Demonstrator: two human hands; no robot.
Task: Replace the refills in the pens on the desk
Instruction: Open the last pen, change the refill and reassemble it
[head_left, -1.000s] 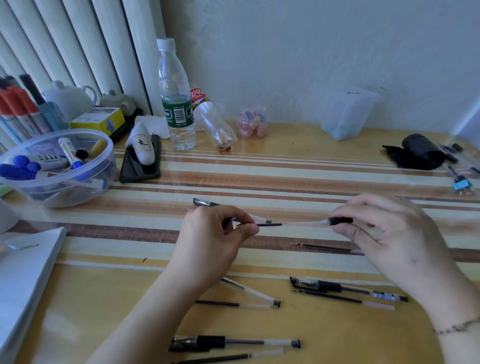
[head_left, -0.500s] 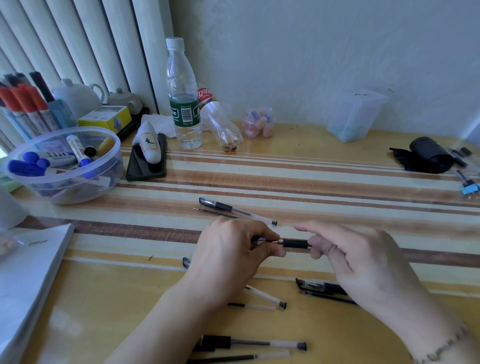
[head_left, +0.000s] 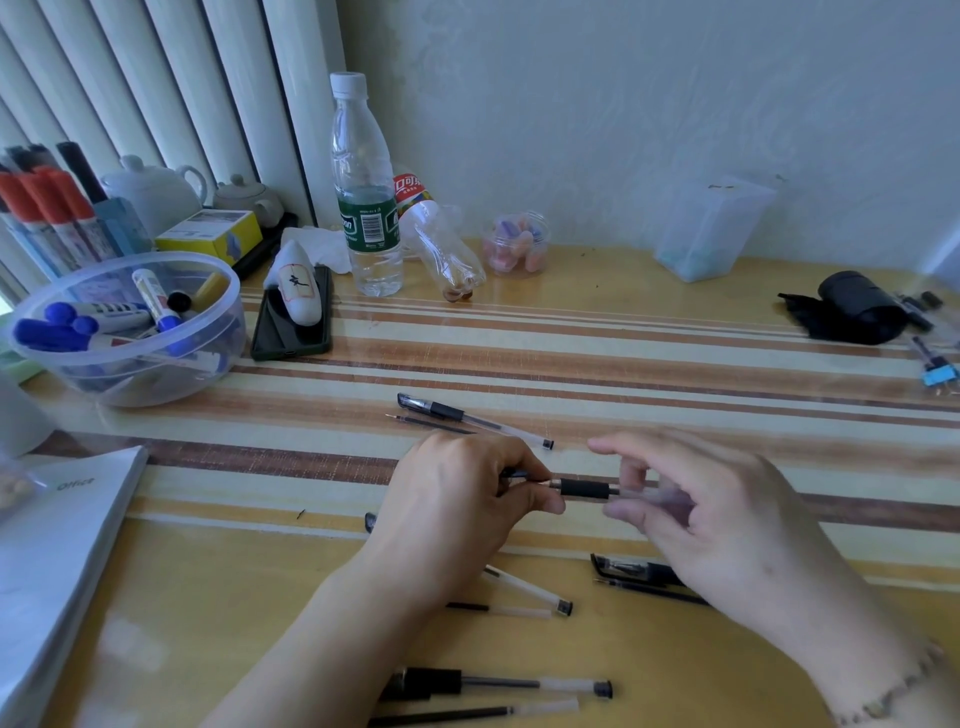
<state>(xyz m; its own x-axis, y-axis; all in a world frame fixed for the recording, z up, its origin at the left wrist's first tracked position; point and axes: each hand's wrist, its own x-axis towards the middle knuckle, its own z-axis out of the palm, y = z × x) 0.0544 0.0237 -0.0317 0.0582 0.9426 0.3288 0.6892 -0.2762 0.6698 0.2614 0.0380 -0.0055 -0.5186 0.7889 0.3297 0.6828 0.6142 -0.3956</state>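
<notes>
Just in front of the capped pen (head_left: 472, 419) lying mid-desk, the left hand (head_left: 457, 499) pinches the tip end of a pen barrel (head_left: 584, 489) level while the blurred right hand (head_left: 696, 514) curls around its rear, probably screwing it together.

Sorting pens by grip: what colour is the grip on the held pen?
Black grip, clearest in the head view.

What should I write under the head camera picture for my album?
Two hands, left and right, fit a pen together above a striped desk.
</notes>
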